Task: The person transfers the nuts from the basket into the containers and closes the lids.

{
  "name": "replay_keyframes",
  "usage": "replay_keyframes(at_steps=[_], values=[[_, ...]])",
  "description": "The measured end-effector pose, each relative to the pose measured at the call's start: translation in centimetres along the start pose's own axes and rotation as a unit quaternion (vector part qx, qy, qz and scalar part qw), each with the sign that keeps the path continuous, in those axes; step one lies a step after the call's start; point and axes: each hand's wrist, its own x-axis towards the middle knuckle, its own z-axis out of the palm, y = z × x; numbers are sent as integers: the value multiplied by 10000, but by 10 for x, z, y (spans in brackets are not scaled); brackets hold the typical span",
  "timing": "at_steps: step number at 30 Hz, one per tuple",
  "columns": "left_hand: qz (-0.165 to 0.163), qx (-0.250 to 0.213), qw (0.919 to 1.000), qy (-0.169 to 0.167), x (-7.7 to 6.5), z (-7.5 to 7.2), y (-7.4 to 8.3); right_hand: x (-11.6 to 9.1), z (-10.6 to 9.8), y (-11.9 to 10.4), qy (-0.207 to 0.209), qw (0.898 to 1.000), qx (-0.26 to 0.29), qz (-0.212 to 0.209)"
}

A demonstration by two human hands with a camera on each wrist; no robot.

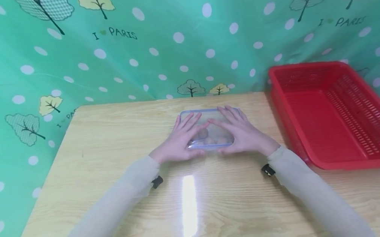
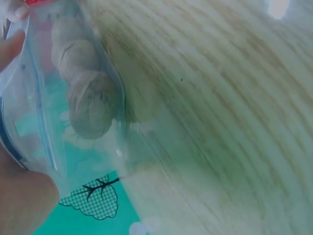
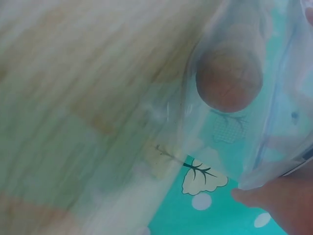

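Observation:
A clear plastic box [image 1: 210, 115] with a blue-edged lid sits at the far middle of the table, with several brownish round things [image 1: 202, 134] showing through it. In the left wrist view these round things [image 2: 93, 105] lie in a row with faint dark lines on them; another round thing [image 3: 229, 81] appears in the right wrist view. My left hand [image 1: 180, 141] lies over the box's left side, its fingers spread on the lid and its thumb at the front. From the right, my right hand [image 1: 243, 134] rests on the lid likewise, the two index fingertips close together.
A red plastic basket [image 1: 291, 130] with slotted sides stands on the right part of the wooden table [image 1: 124, 139]. Behind the table hangs a green dotted cloth [image 1: 158, 66] with printed trees. Black devices [image 1: 268, 170] are worn at both wrists.

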Motion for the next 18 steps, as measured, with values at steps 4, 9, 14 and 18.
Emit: replay_keyframes(at_steps=[4,9,14,18], values=[[-43,-62,9999,138,4,1,0,4,-2,4,20,10000,-4,7],[-81,-67,9998,151,6,0,-2,6,-2,7,56,10000,-18,54],[12,206,9996,181,6,1,-5,8,0,8,181,9998,63,66],[38,522,9985,136,5,3,-6,7,1,7,194,9997,103,82]])
